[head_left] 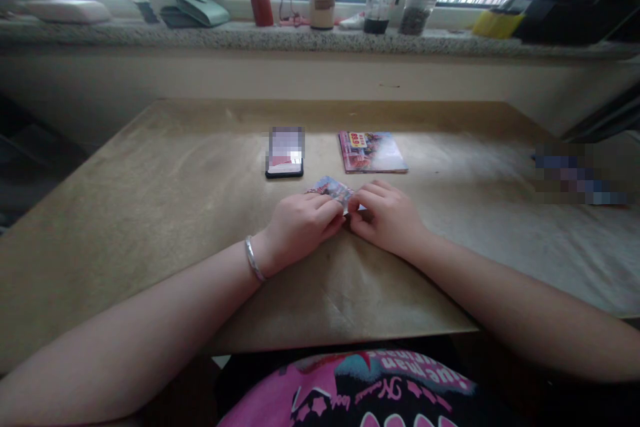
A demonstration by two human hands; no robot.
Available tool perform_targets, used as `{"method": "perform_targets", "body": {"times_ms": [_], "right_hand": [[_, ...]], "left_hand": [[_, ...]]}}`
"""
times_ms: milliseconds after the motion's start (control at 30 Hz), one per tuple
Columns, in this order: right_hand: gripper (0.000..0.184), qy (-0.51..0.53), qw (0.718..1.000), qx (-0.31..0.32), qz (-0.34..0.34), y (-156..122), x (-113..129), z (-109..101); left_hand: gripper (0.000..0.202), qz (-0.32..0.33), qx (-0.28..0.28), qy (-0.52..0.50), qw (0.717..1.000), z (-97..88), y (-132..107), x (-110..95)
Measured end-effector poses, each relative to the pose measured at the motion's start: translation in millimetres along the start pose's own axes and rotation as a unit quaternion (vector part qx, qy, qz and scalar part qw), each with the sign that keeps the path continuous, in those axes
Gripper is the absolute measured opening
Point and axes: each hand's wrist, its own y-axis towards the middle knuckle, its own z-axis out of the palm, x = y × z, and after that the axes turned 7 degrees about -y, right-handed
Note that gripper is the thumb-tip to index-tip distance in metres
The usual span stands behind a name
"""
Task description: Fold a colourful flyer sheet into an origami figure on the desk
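A small piece of printed paper (330, 189), coloured blue and pink, lies on the table between my two hands. My left hand (306, 223) has its fingers closed on the paper's left and near side, and a silver bangle circles that wrist. On the other side, my right hand (383, 213) pinches the right edge of the same paper. The fingertips of both hands come close together at its near corner. Much of the paper is hidden under the fingers.
Beyond my hands lie a phone (285, 152) and a stack of printed paper (374, 152) with a yellow price label. A blurred-out item (580, 177) is at the far right of the table (150, 213). Bottles and jars line the stone windowsill (280, 40).
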Motion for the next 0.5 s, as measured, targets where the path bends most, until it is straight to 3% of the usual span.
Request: {"method": "perform_targets", "body": {"times_ms": [233, 500], "right_hand": [[0.01, -0.013, 0.999, -0.004, -0.033, 0.2, 0.5, 1.7], [0.009, -0.072, 0.996, -0.006, -0.043, -1.3, -5.3, -0.9]], "left_hand": [[0.019, 0.025, -0.033, 0.026, 0.999, -4.6, 0.5, 0.5], [0.016, 0.001, -0.036, 0.022, 0.999, -8.3, 0.0, 1.7]]}}
